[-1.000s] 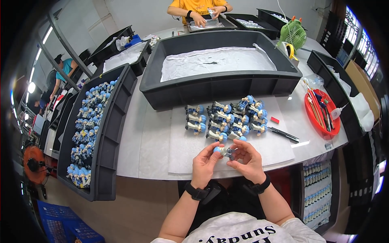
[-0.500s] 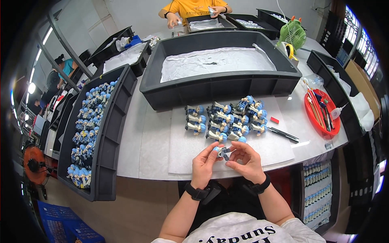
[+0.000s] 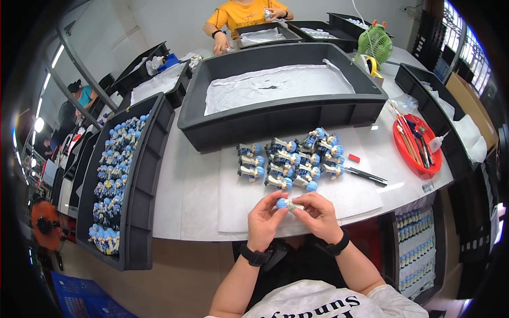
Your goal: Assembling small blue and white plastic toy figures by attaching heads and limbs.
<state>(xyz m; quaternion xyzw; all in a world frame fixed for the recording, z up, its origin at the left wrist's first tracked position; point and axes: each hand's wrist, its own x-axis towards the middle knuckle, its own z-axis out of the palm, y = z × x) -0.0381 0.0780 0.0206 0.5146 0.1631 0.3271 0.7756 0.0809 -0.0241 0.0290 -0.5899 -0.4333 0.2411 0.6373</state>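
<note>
One bare left hand [image 3: 263, 218] and one bare right hand [image 3: 319, 211] share one blue-haired, pale-bodied figurine [image 3: 282, 204]; over a dozen blue-haired figurines [image 3: 288, 158] overlap on the table, too tightly clustered to count exactly. Nearby are one small red block [image 3: 354, 158], one slim black tool [image 3: 367, 176], one red oval plastic tray [image 3: 436, 165] and one green plastic fan [image 3: 375, 45].

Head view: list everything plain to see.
Held figurine: one, blue and white, front.
Grouped figurines: over a dozen, blue hair, on white mat.
Small block: one, red, right of them.
Slim tool: one, black, beside block.
Basket: one, red, right side.
Large tray: one, black, beyond figurines.
Figurine bin: one, black, left.
Fan: one, green, back right.
Second fan: one, orange, lower left.
Person: one, yellow shirt, opposite.
Second person: one, turquoise shirt, far left.
Left hand: one, on figurine.
Right hand: one, on figurine.
</note>
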